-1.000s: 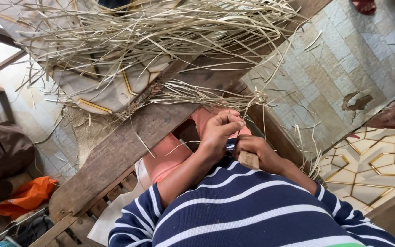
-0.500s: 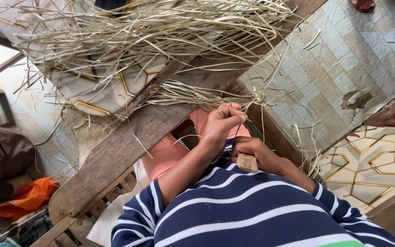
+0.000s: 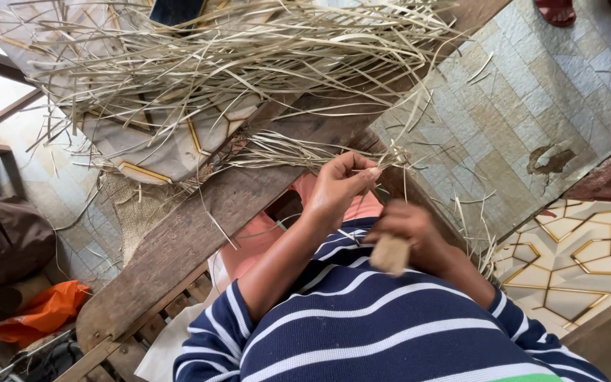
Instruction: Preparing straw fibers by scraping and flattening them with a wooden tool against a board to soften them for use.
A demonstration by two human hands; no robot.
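Note:
My left hand pinches thin dried straw strands between thumb and fingers, just above my lap. My right hand is closed around a small tan wooden block, blurred, close to my striped shirt. A big loose heap of dried straw lies spread ahead of me, over a wooden plank and a patterned mat.
A tiled floor stretches to the right, strewn with straw bits. A patterned gold-and-white panel sits at lower right. An orange cloth and a brown bag lie at left. Someone's sandalled foot shows at top right.
My left hand has lifted away from the right, drawing the strands upward. My right hand with the block has dropped slightly toward my body.

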